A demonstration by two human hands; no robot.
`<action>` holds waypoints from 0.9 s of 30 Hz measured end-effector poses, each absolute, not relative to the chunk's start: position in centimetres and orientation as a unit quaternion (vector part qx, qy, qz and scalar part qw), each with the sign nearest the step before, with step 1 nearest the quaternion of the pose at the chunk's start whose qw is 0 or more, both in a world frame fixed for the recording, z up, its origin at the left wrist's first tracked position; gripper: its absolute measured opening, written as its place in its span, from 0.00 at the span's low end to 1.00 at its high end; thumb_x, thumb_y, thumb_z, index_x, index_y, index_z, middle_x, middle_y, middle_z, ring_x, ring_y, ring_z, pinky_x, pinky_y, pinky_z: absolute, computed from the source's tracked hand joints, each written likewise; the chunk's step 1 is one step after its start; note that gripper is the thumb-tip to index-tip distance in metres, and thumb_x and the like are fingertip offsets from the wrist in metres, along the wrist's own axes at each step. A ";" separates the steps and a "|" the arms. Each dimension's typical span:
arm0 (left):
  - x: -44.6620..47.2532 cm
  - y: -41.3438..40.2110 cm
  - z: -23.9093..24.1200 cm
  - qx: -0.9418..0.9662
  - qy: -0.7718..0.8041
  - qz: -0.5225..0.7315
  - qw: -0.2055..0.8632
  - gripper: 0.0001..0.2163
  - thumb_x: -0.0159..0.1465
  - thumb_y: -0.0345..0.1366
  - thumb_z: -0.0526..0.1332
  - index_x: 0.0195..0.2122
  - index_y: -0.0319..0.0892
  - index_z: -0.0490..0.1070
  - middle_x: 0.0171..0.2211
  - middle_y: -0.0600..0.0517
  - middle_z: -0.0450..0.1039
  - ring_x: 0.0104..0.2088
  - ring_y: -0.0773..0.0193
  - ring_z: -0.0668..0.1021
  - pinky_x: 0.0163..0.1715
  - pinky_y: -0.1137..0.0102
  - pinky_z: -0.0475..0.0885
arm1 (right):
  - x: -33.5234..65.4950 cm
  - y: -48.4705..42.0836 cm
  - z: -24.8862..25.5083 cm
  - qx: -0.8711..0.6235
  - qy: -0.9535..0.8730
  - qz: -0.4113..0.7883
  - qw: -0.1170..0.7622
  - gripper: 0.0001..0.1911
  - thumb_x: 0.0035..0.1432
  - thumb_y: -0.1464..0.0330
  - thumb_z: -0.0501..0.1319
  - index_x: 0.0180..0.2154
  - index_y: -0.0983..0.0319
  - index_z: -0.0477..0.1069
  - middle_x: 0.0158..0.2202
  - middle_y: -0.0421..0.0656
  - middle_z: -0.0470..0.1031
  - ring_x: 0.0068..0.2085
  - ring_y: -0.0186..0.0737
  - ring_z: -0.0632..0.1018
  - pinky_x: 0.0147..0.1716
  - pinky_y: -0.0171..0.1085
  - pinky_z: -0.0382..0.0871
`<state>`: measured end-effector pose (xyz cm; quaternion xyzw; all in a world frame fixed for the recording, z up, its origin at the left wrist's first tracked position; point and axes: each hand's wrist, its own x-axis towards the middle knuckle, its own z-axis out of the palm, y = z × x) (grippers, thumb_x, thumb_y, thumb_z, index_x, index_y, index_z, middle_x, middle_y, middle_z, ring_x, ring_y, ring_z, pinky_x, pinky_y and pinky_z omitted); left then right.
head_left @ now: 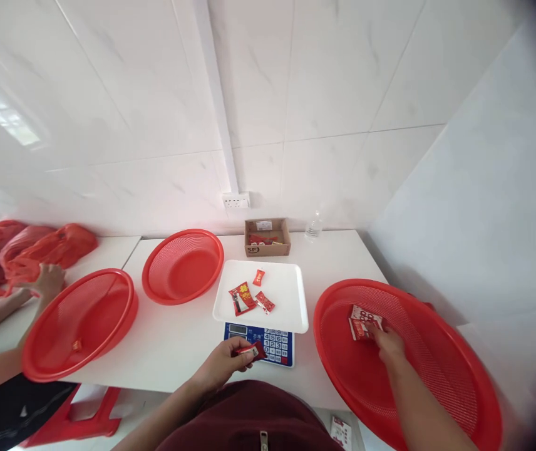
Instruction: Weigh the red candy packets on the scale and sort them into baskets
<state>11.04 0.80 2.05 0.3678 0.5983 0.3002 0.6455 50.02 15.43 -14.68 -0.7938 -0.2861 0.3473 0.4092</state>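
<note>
My left hand (223, 364) is closed on a small red packet (255, 351), held just in front of the blue scale's keypad (268, 343). The scale's white tray (291, 307) carries three red snack packets (242, 297). My right hand (387, 343) reaches into the big red basket (437, 388) on the right and pinches red-and-white packets (362, 321) lying in it.
Two more red baskets (183, 266) (84, 322) sit to the left; one holds a small candy (77, 344). A cardboard box (268, 237) and a clear bottle (314, 225) stand by the wall. Another person's hand (49, 280) rests on red plastic bags (28, 250). A red stool (80, 419) stands below.
</note>
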 end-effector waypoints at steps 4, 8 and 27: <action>10.8 0.6 1.9 0.350 0.583 0.297 0.670 0.19 0.50 0.50 0.67 0.32 0.39 0.69 0.27 0.53 0.72 0.29 0.66 0.73 0.34 0.69 0.65 | 48.5 14.4 -12.5 -0.796 -0.155 0.395 0.433 0.13 0.35 0.66 0.68 0.27 0.61 0.70 0.22 0.40 0.73 0.30 0.45 0.77 0.30 0.41 0.72; 10.2 1.0 2.1 0.317 0.568 0.295 0.700 0.19 0.50 0.49 0.68 0.33 0.40 0.69 0.30 0.51 0.73 0.32 0.63 0.76 0.37 0.68 0.67 | 46.5 12.8 -8.3 -0.698 -0.121 0.463 0.532 0.15 0.35 0.66 0.68 0.31 0.60 0.72 0.26 0.38 0.74 0.27 0.37 0.75 0.25 0.34 0.70; 4.6 1.9 2.7 0.320 0.413 0.313 0.793 0.19 0.51 0.46 0.69 0.36 0.41 0.66 0.34 0.51 0.73 0.34 0.62 0.76 0.39 0.65 0.67 | 23.9 5.4 3.9 -0.516 -0.643 0.544 0.155 0.02 0.46 0.69 0.58 0.27 0.61 0.65 0.27 0.38 0.69 0.32 0.36 0.69 0.31 0.33 0.60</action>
